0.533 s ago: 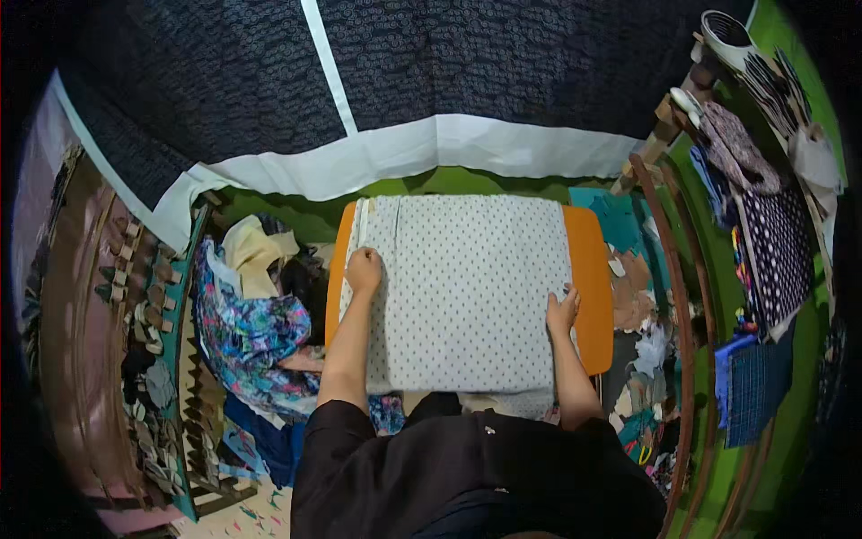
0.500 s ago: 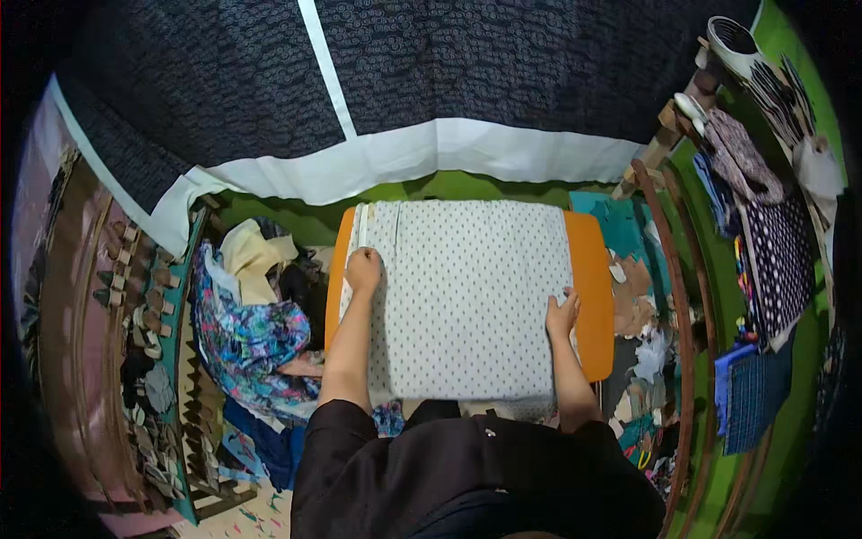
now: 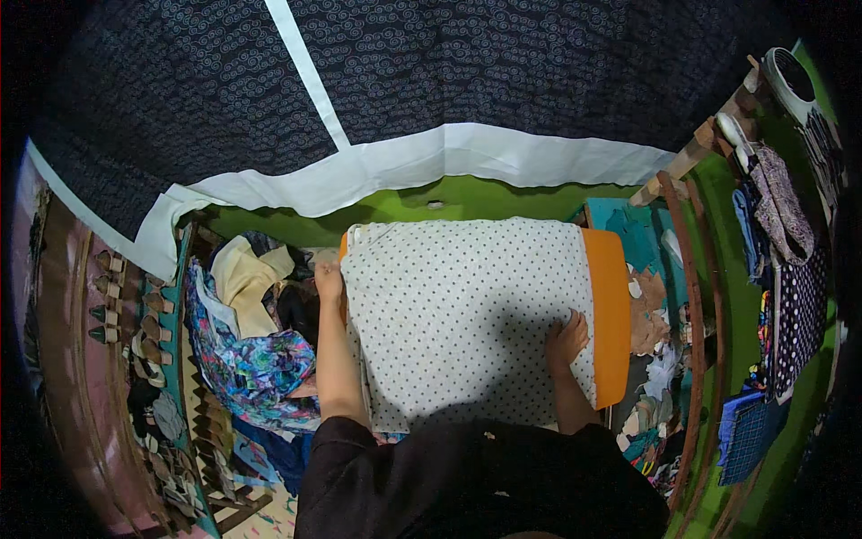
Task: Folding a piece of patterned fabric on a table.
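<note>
A dark patterned cloth (image 3: pixel 503 72) with a white border hangs across the top, from 9 to 3 o'clock. Below it, at centre, a white polka-dot fabric (image 3: pixel 467 314) lies spread flat over an orange board (image 3: pixel 612 314), whose bare strip shows at 3 o'clock of the fabric. A heap of mixed clothes (image 3: pixel 247 359) sits at 9 o'clock. The left hand (image 3: pixel 329 280) rests at the fabric's left edge, seemingly flat, though whether it grips I cannot tell. The right hand (image 3: pixel 567 338) lies open, fingers spread, pressing the fabric near its right edge.
</note>
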Action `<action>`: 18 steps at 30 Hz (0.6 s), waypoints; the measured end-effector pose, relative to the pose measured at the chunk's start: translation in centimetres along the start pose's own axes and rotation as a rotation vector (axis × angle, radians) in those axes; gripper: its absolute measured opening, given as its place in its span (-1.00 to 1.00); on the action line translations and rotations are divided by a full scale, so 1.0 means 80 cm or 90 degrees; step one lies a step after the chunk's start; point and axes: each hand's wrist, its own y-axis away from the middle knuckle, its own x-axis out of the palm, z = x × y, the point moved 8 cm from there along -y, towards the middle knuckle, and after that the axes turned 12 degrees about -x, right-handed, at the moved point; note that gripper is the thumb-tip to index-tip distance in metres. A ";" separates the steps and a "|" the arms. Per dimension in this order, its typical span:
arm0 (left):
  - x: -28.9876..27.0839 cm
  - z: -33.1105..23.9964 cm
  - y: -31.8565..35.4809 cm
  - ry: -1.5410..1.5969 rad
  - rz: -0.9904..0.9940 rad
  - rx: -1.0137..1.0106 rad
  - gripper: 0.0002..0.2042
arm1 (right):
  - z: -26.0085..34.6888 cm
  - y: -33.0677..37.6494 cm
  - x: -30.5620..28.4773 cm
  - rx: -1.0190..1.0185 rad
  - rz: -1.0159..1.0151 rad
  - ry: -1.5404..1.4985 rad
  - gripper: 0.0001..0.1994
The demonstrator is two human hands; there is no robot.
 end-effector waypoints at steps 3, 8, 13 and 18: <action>0.027 -0.004 0.027 -0.232 -0.012 0.084 -0.83 | -0.010 -0.001 0.008 0.003 -0.015 0.002 -0.55; 0.075 -0.088 0.062 -0.403 -0.002 0.103 -0.60 | -0.011 -0.019 0.003 0.154 0.072 -0.081 -0.48; 0.119 -0.117 0.033 -0.435 0.048 0.059 -0.45 | -0.002 -0.051 0.004 0.134 0.040 -0.106 -0.50; 0.134 -0.129 0.003 -0.545 0.096 0.080 -0.58 | 0.002 -0.073 0.011 0.105 0.038 -0.079 -0.54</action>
